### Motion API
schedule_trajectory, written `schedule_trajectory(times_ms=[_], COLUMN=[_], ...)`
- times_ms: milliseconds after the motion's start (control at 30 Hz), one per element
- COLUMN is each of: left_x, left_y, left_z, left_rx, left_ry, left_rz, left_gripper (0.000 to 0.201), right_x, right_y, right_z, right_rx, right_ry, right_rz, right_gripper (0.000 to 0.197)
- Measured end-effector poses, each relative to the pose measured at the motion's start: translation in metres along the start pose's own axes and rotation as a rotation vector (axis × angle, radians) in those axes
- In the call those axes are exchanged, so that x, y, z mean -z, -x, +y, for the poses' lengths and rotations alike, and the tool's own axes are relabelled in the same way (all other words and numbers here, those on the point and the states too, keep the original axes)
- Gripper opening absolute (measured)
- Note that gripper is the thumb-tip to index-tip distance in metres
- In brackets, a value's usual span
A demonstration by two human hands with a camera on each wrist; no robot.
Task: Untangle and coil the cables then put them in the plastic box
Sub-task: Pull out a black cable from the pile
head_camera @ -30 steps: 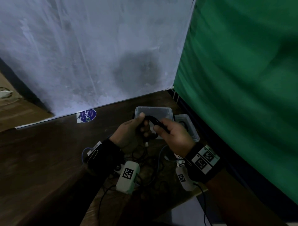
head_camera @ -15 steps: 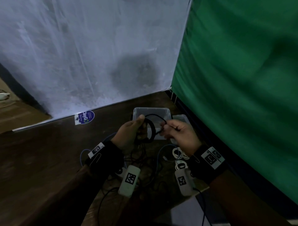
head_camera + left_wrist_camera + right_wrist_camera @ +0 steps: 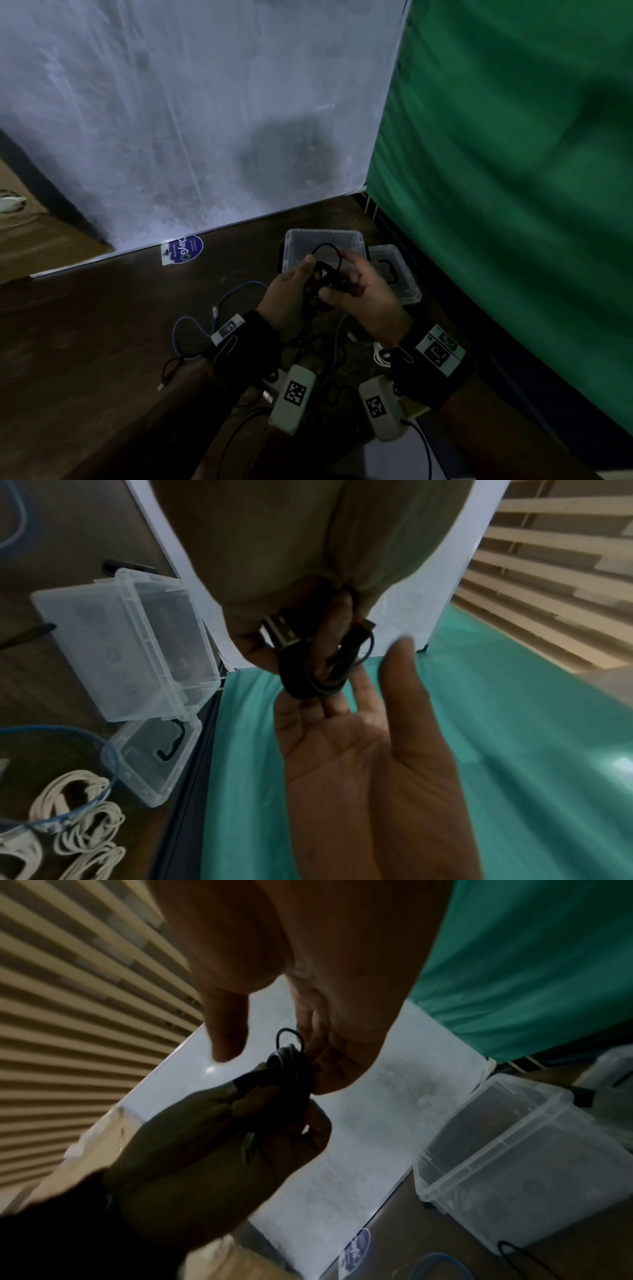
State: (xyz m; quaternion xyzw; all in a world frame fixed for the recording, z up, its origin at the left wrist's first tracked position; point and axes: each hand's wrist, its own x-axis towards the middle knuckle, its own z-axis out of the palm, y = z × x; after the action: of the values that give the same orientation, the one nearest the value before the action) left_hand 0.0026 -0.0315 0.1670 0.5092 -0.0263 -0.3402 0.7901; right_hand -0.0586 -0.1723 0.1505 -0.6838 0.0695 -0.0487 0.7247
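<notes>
My left hand point(image 3: 291, 294) point(image 3: 260, 593) point(image 3: 212, 1137) grips a small coil of black cable point(image 3: 323, 274) point(image 3: 308, 669) point(image 3: 291, 1066) just in front of the clear plastic box point(image 3: 323, 236) point(image 3: 120, 642) point(image 3: 514, 1150), which stands open on the dark wooden table. A USB plug point(image 3: 282, 631) sticks out of the coil. One thin loop point(image 3: 327, 248) point(image 3: 289, 1037) stands above it. My right hand point(image 3: 359, 294) point(image 3: 359, 750) point(image 3: 325, 1015) is against the coil's right side. Its fingers touch the coil from below and its thumb is spread away.
The box's lid point(image 3: 394, 270) point(image 3: 154, 756) lies right of the box. A blue cable point(image 3: 191, 329), loose black cables point(image 3: 171, 370) and white coiled cables point(image 3: 380, 356) point(image 3: 75, 818) lie on the table below my hands. A green cloth point(image 3: 513, 171) hangs close on the right.
Half a second ago my right hand had drawn a strand of the black cable out to the right. It has come back to the coil, and my left hand has kept hold.
</notes>
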Motion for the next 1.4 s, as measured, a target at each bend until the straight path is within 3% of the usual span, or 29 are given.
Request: schedule_trajectory(times_ms=[33, 100, 167, 300, 400, 500, 600, 700, 833, 933, 1033, 1133, 1267, 1400], left_x=[0.0, -0.003, -0.006, -0.013, -0.02, -0.019, -0.012, -0.007, -0.004, -0.003, -0.005, -0.003, 0.007, 0.011], left_y=[0.0, 0.0, 0.001, 0.002, 0.003, 0.003, 0.0, -0.001, -0.002, -0.004, -0.005, -0.007, -0.015, -0.016], left_z=[-0.001, -0.003, -0.006, -0.009, -0.012, -0.015, -0.013, -0.01, -0.008, -0.01, -0.009, 0.002, 0.014, 0.015], left_rx=[-0.017, -0.049, -0.05, -0.046, -0.059, -0.068, -0.168, -0.261, -0.325, -0.394, -0.369, -0.296, -0.197, -0.152], left_ry=[-0.036, -0.121, -0.128, -0.085, -0.075, -0.066, -0.273, -0.513, -0.62, -0.708, -0.718, -0.712, -0.695, -0.699], left_rz=[0.005, -0.007, -0.027, -0.04, -0.041, -0.076, -0.18, -0.134, -0.128, -0.12, -0.107, -0.193, -0.297, -0.388], left_gripper=[0.041, 0.04, 0.04, 0.036, 0.032, 0.023, 0.016, 0.025, 0.029, 0.018, 0.015, 0.022, 0.029, 0.041], right_x=[0.0, 0.0, -0.001, -0.005, -0.006, -0.004, -0.003, -0.002, 0.0, 0.002, 0.003, 0.009, 0.015, 0.016], right_y=[0.001, 0.001, 0.002, 0.006, 0.006, 0.003, 0.0, -0.002, -0.005, -0.006, -0.006, -0.005, -0.003, -0.001], right_z=[0.002, 0.005, 0.005, 0.0, -0.004, -0.007, -0.008, -0.012, -0.013, -0.013, -0.018, -0.021, -0.025, -0.022], right_rx=[0.006, 0.043, 0.079, 0.159, 0.213, 0.207, 0.23, 0.251, 0.242, 0.279, 0.35, 0.434, 0.641, 0.667], right_ry=[0.074, 0.146, 0.122, 0.065, 0.022, -0.029, 0.071, 0.117, 0.106, 0.172, 0.205, 0.309, 0.676, 0.818], right_rz=[-0.021, -0.026, -0.012, 0.093, 0.223, 0.204, 0.234, 0.294, 0.309, 0.343, 0.373, 0.361, 0.298, 0.25], right_gripper=[0.086, 0.095, 0.085, 0.048, 0.058, 0.043, 0.026, 0.021, 0.006, 0.017, 0.021, 0.01, 0.017, 0.02])
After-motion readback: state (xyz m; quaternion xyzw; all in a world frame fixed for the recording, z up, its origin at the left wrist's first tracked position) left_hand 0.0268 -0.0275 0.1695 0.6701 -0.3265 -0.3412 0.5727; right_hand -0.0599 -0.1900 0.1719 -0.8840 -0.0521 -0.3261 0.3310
